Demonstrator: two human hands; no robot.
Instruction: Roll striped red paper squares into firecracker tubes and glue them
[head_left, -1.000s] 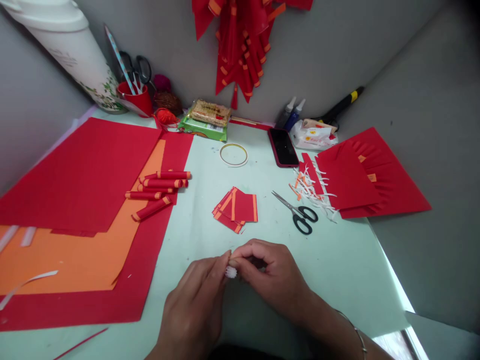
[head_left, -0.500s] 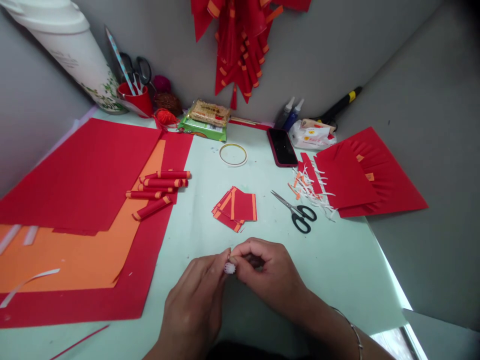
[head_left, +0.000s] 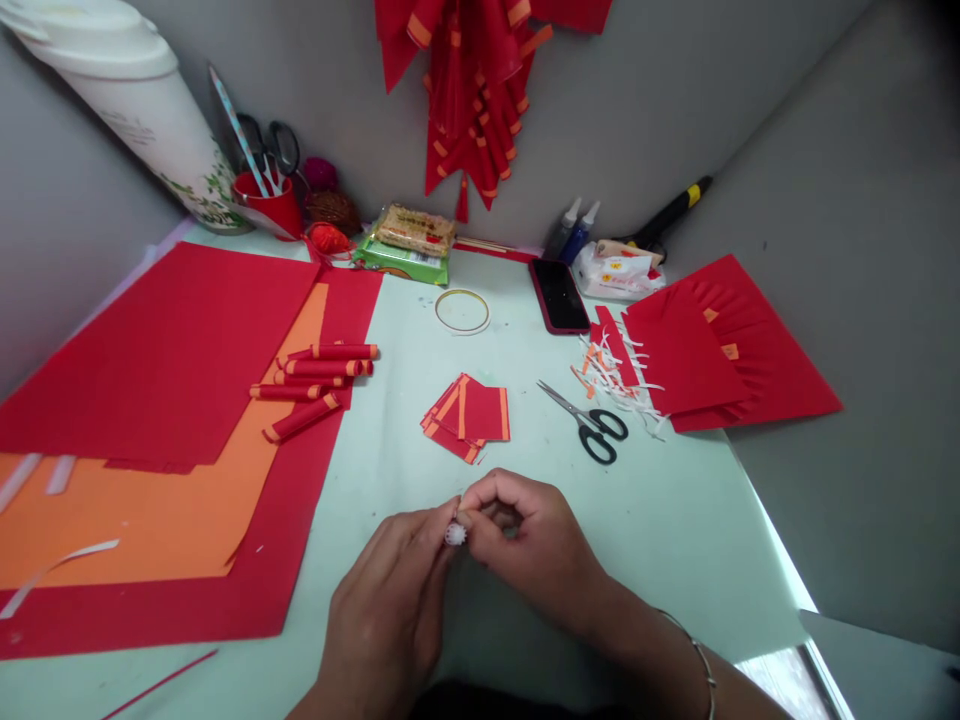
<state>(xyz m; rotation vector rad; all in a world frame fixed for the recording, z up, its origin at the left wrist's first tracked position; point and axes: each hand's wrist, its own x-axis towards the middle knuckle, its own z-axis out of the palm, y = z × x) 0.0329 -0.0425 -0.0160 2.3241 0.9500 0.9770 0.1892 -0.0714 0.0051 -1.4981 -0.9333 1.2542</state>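
Note:
My left hand (head_left: 390,590) and my right hand (head_left: 536,530) meet low in the middle of the head view, fingertips pinched together. Between them shows the end of a small white ridged piece (head_left: 455,534); the rest of it is hidden in the fingers. A speck of orange is visible at the right fingertips, too small to make out. Just beyond the hands lies a stack of red paper pieces with orange edge strips (head_left: 484,413). Black-handled scissors (head_left: 596,430) rest to the right of that stack, blades partly apart.
Several red paper rolls with orange ends (head_left: 322,368) lie left, on large red sheets (head_left: 157,350) and orange sheets (head_left: 150,520). A tape ring (head_left: 462,311), a phone (head_left: 559,296), paper scraps (head_left: 615,360) and a pleated red piece (head_left: 772,350) lie farther back. A white tumbler (head_left: 142,110) stands back left.
The camera view has shifted slightly, so things on the right appear a little farther left. Both hands keep their pinch on the white ridged piece, which has turned slightly.

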